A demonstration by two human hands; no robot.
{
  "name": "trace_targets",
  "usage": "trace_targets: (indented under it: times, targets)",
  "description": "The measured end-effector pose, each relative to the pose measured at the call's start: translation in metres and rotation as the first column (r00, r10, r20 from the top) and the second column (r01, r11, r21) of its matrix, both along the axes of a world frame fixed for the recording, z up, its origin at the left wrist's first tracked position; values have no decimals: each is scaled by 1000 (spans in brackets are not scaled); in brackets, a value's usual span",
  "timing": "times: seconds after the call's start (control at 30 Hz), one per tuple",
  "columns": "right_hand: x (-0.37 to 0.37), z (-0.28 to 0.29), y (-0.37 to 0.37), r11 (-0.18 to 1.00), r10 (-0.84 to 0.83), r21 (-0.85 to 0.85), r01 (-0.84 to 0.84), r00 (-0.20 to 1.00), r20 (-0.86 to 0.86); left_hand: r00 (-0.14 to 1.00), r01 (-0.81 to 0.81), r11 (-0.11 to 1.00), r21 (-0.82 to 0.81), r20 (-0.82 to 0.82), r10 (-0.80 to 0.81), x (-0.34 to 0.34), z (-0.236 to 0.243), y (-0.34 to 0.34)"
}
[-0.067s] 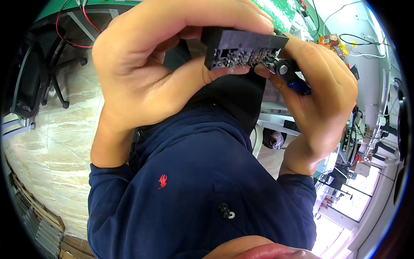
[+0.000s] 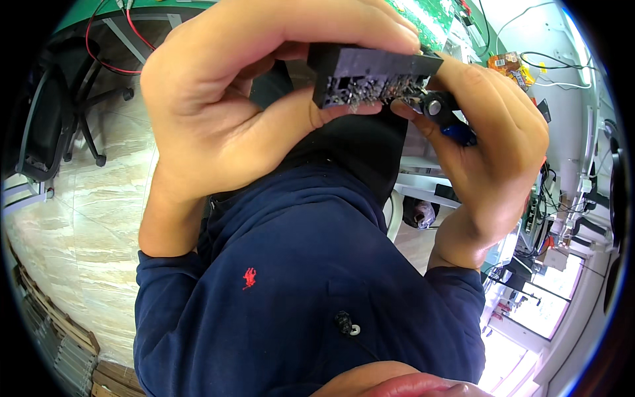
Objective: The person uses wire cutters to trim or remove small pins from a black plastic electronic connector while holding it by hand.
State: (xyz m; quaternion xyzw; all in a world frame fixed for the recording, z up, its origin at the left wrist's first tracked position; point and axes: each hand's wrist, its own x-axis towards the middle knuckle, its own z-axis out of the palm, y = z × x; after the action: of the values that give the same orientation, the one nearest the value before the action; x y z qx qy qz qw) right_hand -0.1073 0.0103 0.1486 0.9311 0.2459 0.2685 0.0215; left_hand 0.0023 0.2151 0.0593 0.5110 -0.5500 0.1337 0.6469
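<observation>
My left hand (image 2: 218,119) is closed on a black rectangular block (image 2: 377,63), with fingers along its upper side and the thumb beneath. Many short, silvery metal bits or pin ends (image 2: 364,90) crowd the lower part of the block's facing side. In my right hand (image 2: 506,126) is a small pair of pliers (image 2: 433,107) with a round metal pivot and a blue grip. Their jaws meet the block's right end among the metal bits; the tips are too small to make out. Most of the handles are hidden by my fingers.
Beyond my hands is a green-topped bench (image 2: 423,20) with cables and an orange packet (image 2: 509,66). A black wheeled chair (image 2: 49,119) stands at the left on the tiled floor (image 2: 99,251). Red leads (image 2: 89,40) hang at the upper left. Shelving with cables (image 2: 542,212) lines the right.
</observation>
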Motion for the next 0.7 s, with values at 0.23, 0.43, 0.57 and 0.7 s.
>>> trace_targets:
  times: [0.23,0.43,0.57,0.7]
  targets:
    - [-1,2,-2,999,47,6,-47,998,-35,999,13,1000,27,32,-13,1,5,4]
    - [-4,3,-3,998,54,-18,-55,997,-50,993,0,999,36,117,-4,4,5,5]
    - [-4,3,-3,999,45,-20,-46,997,-63,993,0,999,45,122,-6,4,5,5]
    - [-4,2,3,1000,-1,25,3,997,-77,994,2,999,48,111,-7,7,4,5]
